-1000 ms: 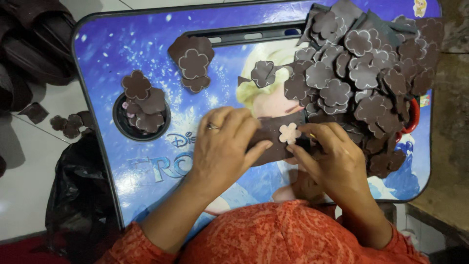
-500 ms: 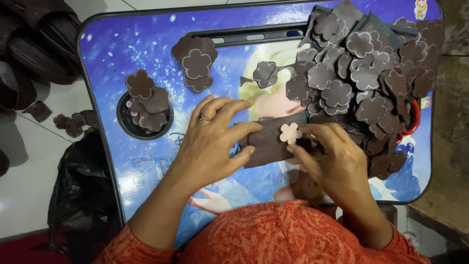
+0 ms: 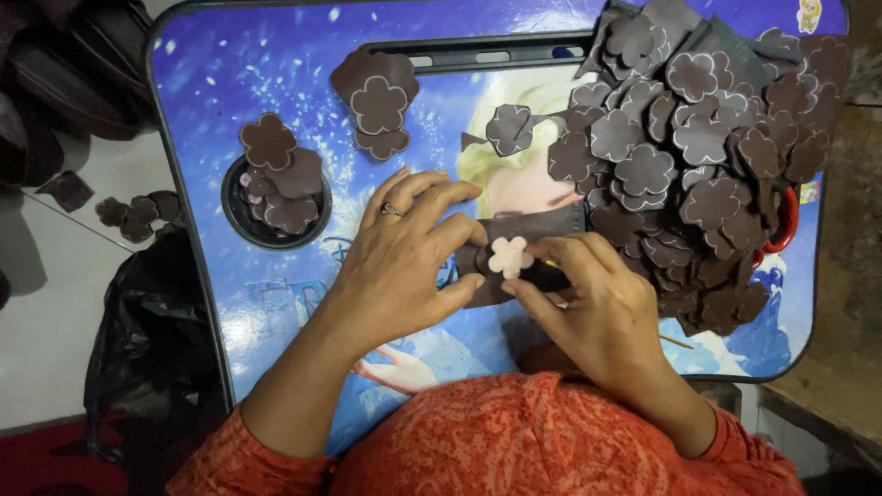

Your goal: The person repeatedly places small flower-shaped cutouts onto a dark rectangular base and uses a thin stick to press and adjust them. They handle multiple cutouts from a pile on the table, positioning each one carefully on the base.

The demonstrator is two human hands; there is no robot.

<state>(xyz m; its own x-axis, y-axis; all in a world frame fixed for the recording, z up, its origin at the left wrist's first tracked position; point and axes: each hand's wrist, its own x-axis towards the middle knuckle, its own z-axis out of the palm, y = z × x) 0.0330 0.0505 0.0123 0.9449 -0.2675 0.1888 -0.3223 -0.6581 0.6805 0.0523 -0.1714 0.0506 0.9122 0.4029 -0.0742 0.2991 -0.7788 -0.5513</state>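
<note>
Not much in that line here. There's a small sticker [image 3: 808, 16] at the top right corner of the blue printed table [image 3: 230, 73], yellowish and figure-shaped, and another small colourful sticker [image 3: 810, 192] on the right edge, half tucked behind the brown cutouts. No packages or screens.

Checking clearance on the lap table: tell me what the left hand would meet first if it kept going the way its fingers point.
The left hand points rightward; its fingertips already touch the dark brown strip carrying the pale pink flower cutout. Beyond that, probably the right hand.
</note>
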